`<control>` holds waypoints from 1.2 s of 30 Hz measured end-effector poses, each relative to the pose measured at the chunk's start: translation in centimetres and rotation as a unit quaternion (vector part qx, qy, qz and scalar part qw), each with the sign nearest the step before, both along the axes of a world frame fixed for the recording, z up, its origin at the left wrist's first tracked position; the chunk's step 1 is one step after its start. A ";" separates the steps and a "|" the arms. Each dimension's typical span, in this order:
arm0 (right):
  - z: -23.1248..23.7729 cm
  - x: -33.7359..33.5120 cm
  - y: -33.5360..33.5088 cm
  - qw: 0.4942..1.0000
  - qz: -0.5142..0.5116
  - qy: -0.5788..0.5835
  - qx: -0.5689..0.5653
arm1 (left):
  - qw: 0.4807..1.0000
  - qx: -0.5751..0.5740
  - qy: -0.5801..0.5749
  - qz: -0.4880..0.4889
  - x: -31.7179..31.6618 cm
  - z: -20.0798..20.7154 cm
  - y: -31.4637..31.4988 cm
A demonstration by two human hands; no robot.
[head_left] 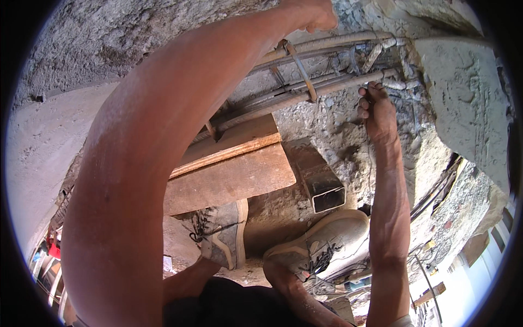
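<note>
My right hand (379, 114) is closed, its fingers curled together just below the end of a steel reinforcing bar (332, 86). Whatever it may grip is too small to make out. Across the top reaches my left arm, ending in my left hand (316, 15) against the rough concrete, partly cut off by the upper rim, its fingers hidden. Between the hands, several parallel bars run through a gap in the broken concrete, crossed by a bent steel stirrup (301, 71). Whitish, mortar-crusted bar ends (377, 54) lie above my right hand.
Wooden boards (234, 180) lie below the bars, beside a rectangular hollow metal tube (328, 197). My dusty shoes (223, 234) rest close beneath them. A concrete block (463, 92) stands at the right, near loose thin rods (436, 191). Rough concrete (109, 43) fills the upper left.
</note>
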State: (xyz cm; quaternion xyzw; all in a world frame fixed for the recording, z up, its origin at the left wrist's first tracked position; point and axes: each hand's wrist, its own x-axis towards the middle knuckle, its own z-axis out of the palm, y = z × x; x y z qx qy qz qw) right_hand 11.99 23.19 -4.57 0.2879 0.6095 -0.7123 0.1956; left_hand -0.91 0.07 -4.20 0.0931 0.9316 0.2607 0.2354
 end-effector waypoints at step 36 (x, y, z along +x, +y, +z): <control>1.1 2.3 0.2 0.987 -0.147 0.014 0.069 | 0.973 -0.102 0.189 -0.082 9.0 5.0 0.2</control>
